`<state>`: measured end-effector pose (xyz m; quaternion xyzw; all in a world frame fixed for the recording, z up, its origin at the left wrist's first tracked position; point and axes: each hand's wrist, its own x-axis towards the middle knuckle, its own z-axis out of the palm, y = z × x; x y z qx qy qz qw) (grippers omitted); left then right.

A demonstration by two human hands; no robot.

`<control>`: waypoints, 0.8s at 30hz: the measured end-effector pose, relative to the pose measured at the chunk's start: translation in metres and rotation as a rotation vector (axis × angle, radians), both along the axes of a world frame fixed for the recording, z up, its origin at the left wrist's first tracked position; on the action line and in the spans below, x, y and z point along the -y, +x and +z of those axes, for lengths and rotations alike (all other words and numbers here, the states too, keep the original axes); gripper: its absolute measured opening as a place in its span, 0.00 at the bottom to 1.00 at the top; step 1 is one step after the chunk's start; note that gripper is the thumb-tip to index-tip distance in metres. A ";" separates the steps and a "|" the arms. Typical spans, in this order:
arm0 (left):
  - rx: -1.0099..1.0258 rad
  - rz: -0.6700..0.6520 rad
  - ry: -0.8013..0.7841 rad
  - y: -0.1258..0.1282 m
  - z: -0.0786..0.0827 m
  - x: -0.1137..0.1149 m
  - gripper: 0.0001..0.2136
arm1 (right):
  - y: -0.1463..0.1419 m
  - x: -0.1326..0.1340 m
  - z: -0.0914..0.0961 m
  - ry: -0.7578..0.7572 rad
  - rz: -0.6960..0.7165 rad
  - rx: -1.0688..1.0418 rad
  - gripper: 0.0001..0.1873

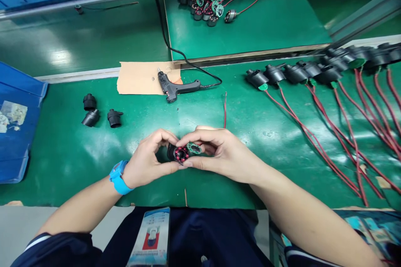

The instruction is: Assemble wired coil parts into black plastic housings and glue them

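Note:
My left hand [147, 160] and my right hand [219, 152] meet over the green table [78, 150] near its front edge. Between their fingertips sits a small black round motor part with red windings [178, 153]. A small green ring-shaped circuit board [194, 147] lies against it, pinched by my right fingers. My left fingers curl round the black body. A red wire [224, 110] runs from the hands toward the back. A blue watch [118, 176] is on my left wrist.
Three loose black housings [98, 113] lie at the left. A black glue gun [175, 87] rests by a cardboard sheet [138, 77]. A row of black assembled units with red wires [313, 73] fills the right. Blue bins [15, 121] stand left; more wired parts [206, 4] lie behind.

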<state>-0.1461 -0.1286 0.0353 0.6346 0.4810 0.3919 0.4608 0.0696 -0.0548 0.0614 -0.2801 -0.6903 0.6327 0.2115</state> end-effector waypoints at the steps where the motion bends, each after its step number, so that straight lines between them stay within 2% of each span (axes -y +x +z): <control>1: 0.009 -0.005 -0.004 0.000 0.000 -0.001 0.16 | 0.001 -0.001 0.000 0.022 0.013 0.007 0.13; 5: 0.070 -0.048 -0.013 -0.001 0.002 -0.002 0.15 | 0.007 -0.007 0.003 0.084 0.047 0.030 0.19; 8: 0.102 -0.069 -0.047 -0.001 0.003 -0.002 0.18 | 0.012 -0.009 0.006 0.086 0.016 0.019 0.12; 10: 0.102 -0.080 -0.062 -0.002 0.002 -0.002 0.19 | 0.014 -0.010 0.008 0.146 -0.013 0.032 0.07; 18: 0.121 -0.093 -0.098 -0.003 -0.002 -0.002 0.21 | 0.019 -0.011 0.014 0.373 -0.028 0.106 0.08; 24: 0.128 -0.059 -0.094 -0.003 -0.002 -0.003 0.22 | 0.024 -0.009 0.017 0.395 -0.090 0.117 0.06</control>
